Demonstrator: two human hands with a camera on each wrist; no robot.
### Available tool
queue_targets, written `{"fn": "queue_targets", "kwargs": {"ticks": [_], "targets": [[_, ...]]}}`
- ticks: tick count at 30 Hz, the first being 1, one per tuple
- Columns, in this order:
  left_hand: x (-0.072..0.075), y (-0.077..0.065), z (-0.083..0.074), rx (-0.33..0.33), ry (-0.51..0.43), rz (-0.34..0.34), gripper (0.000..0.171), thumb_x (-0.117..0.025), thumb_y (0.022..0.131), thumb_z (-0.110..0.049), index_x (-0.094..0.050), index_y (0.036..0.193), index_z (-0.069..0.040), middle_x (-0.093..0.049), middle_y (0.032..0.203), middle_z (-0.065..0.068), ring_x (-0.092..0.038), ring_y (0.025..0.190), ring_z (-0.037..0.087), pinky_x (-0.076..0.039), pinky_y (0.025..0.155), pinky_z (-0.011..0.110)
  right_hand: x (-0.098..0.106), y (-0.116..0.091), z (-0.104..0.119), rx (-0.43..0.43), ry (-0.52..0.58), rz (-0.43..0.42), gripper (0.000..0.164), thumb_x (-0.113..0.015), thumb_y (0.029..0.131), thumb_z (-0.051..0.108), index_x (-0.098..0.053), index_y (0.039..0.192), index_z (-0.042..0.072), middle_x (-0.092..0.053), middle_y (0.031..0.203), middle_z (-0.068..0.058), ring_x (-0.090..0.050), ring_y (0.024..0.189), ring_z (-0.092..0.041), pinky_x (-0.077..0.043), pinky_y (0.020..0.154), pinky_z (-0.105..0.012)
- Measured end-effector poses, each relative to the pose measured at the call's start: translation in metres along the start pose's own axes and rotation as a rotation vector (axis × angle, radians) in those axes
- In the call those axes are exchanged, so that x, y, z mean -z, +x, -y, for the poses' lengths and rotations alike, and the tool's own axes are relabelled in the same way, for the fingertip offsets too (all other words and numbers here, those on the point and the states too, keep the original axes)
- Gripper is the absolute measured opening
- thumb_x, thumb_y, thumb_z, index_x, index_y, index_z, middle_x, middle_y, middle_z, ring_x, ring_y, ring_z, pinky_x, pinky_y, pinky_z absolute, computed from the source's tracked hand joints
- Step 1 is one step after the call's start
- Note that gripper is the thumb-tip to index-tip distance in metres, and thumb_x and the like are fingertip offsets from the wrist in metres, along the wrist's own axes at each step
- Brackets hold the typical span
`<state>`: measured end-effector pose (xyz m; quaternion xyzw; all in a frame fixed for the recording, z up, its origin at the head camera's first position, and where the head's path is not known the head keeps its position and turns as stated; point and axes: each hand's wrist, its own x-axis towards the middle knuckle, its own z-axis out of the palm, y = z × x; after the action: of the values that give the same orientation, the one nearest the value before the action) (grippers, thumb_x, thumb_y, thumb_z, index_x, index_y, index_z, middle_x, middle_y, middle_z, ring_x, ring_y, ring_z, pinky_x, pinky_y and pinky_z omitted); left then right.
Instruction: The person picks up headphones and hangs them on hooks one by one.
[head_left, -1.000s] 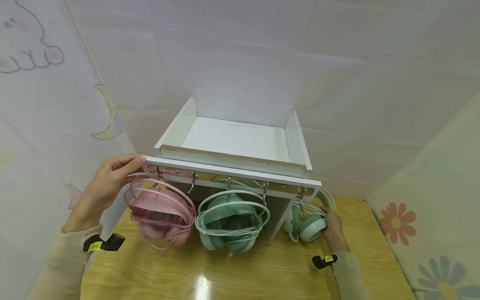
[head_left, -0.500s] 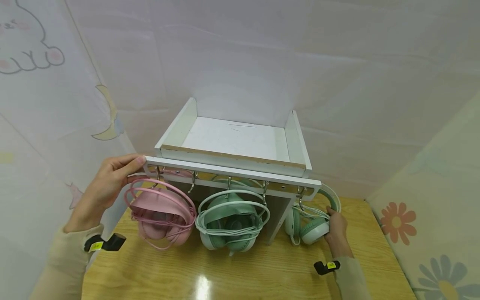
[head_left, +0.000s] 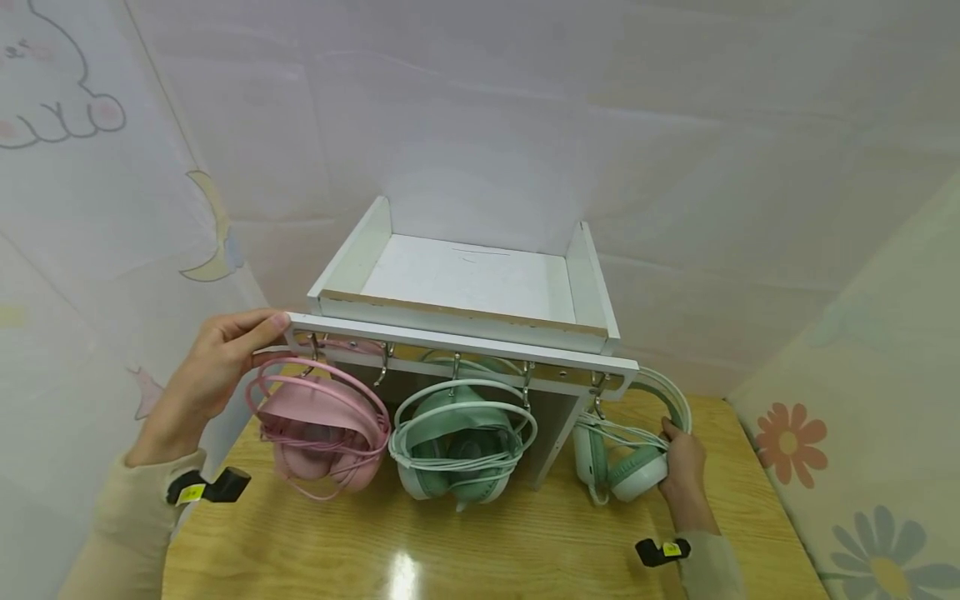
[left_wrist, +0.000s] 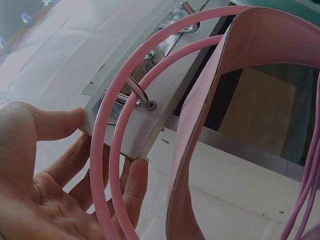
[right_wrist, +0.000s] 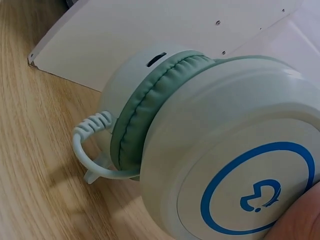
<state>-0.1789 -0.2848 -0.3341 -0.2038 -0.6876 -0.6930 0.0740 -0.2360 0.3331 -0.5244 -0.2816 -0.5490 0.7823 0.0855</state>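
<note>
My left hand (head_left: 217,367) grips the left end of a white hook rail (head_left: 457,340), thumb on top and fingers below. Pink headphones (head_left: 322,417) hang from a hook near that end, their double band passing in front of my fingers in the left wrist view. Green headphones (head_left: 461,442) with a wrapped cord hang from a middle hook. At the right, my right hand (head_left: 684,467) holds a second pair of green and white headphones (head_left: 637,475) by an ear cup. Its band arches up beside the rail's right end. In the right wrist view a finger lies over the cup's blue logo (right_wrist: 260,195).
The rail fronts a white shelf unit (head_left: 472,279) with low side walls and a side panel (head_left: 558,437) reaching down to the wooden table (head_left: 337,542). A metal hook (head_left: 598,400) at the rail's right end bears nothing. Printed sheets (head_left: 862,358) enclose the space.
My right hand has drawn the green and white headphones slightly rightward and toward me, and their band shows more beside the rail. My left hand stays on the rail.
</note>
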Motion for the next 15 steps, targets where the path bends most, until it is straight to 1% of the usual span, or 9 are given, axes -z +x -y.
{"fn": "queue_targets", "kwargs": {"ticks": [6, 12, 15], "targets": [[0.001, 0.0, -0.001, 0.006, 0.009, 0.004, 0.025, -0.051, 0.105, -0.005, -0.074, 0.114, -0.006, -0.074, 0.101, -0.002, -0.069, 0.097, 0.009, -0.058, 0.082, 0.021, 0.004, -0.012, 0.006, 0.003, 0.011, -0.029, 0.012, -0.066, 0.099, 0.024, -0.059, 0.092, 0.016, -0.055, 0.067, 0.006, -0.052, 0.056, -0.005, -0.049, 0.05, -0.02], [0.003, -0.001, -0.001, 0.012, 0.044, 0.004, 0.024, -0.052, 0.105, -0.006, -0.074, 0.115, -0.006, -0.073, 0.102, -0.003, -0.068, 0.097, 0.007, -0.058, 0.081, 0.02, 0.008, -0.027, 0.016, -0.017, 0.083, -0.003, 0.01, -0.068, 0.097, 0.024, -0.062, 0.095, 0.016, -0.053, 0.065, 0.006, -0.049, 0.053, -0.007, -0.048, 0.048, -0.022], [0.003, -0.001, -0.001, 0.015, 0.055, 0.006, 0.024, -0.052, 0.105, -0.006, -0.074, 0.115, -0.006, -0.073, 0.102, -0.003, -0.068, 0.097, 0.007, -0.058, 0.082, 0.02, 0.011, -0.038, 0.02, 0.01, 0.108, 0.035, 0.008, -0.067, 0.098, 0.023, -0.063, 0.096, 0.016, -0.052, 0.064, 0.005, -0.048, 0.052, -0.007, -0.046, 0.046, -0.022]]}}
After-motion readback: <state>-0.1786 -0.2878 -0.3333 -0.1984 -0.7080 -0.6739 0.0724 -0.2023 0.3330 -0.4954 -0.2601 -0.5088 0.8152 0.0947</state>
